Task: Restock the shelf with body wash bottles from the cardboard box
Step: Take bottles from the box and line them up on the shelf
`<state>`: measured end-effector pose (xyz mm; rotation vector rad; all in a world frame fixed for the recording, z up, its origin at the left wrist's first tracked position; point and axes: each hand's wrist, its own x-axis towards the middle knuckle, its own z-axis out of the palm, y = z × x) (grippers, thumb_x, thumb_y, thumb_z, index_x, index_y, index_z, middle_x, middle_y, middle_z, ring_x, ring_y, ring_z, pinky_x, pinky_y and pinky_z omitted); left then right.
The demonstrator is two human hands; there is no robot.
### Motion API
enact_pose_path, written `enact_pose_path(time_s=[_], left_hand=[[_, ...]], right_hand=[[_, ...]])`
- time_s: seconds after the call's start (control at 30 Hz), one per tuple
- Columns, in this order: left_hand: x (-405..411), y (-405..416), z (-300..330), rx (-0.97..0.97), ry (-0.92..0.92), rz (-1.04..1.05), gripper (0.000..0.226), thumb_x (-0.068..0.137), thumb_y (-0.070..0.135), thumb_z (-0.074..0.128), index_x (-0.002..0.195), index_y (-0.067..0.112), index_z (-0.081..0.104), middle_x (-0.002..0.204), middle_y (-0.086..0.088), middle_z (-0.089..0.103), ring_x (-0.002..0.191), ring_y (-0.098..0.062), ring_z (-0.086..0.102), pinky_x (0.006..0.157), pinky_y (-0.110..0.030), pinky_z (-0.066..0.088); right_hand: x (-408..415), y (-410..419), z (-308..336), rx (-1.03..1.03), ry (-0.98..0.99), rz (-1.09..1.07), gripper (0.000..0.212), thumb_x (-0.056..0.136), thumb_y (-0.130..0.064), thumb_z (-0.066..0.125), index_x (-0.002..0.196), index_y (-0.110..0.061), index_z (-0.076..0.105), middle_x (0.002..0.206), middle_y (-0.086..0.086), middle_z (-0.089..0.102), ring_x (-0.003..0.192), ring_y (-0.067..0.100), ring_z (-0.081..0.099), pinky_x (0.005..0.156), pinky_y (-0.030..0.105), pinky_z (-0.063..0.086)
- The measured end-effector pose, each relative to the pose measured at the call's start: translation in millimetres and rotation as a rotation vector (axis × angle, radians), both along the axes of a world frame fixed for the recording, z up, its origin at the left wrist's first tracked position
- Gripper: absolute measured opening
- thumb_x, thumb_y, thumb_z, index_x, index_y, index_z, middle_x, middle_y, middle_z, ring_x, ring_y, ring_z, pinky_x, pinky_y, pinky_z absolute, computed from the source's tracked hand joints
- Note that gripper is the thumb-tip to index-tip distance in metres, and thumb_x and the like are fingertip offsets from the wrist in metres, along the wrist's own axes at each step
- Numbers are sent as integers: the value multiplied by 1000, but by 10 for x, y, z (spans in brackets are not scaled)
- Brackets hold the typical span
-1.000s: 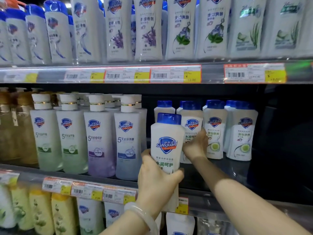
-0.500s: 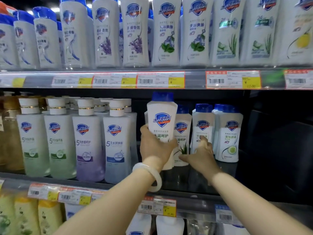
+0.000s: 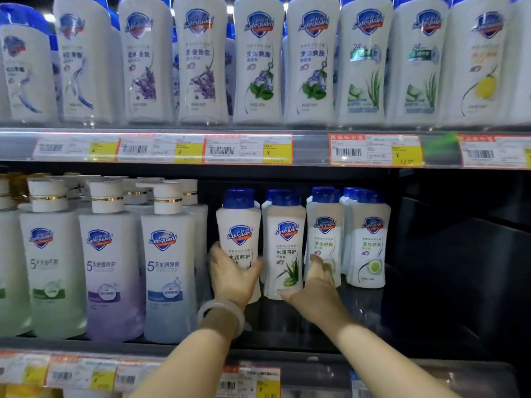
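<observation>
Fingers of the left hand wrap a blue-capped Safeguard bottle upright on the middle shelf, beside the pump bottles. Right hand, fingers spread, rests against a neighbouring lime-label bottle, gripping nothing.

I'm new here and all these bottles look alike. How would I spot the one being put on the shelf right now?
Find the middle shelf, under the strip of yellow price tags. Right of the tall pump bottles stands a row of small blue-capped bottles. It is the leftmost of these, the only one wrapped in the left hand with the pale bangle.
</observation>
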<state>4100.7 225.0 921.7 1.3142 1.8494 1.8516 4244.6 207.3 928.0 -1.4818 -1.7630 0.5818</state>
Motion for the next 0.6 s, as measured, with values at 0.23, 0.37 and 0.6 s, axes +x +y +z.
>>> enact_pose_path(time_s=[0.23, 0.37, 0.6], left_hand=[[-22, -30, -7, -163, 83, 3, 90, 65, 19, 81, 134, 5, 27, 128, -17, 41, 123, -32, 40, 104, -47, 38], [81, -124, -94, -366, 128, 99, 78, 70, 28, 77, 126, 5, 29, 129, -17, 39, 123, -32, 42, 99, -41, 40], [-15, -47, -112, -410, 102, 13, 73, 70, 24, 77, 124, 5, 31, 126, -16, 45, 120, -32, 47, 98, -41, 43]], right_hand=[[-193, 200, 14, -72, 23, -124, 91, 71, -31, 79, 138, -11, 22, 134, 13, 42, 126, 31, 44, 101, 40, 43], [-276, 246, -47, -33, 41, -152, 88, 65, -33, 82, 132, -9, 28, 128, 13, 44, 121, 31, 46, 94, 39, 46], [-360, 321, -85, 25, -62, -221, 74, 71, -33, 78, 123, -5, 33, 126, 14, 43, 119, 31, 46, 90, 38, 46]])
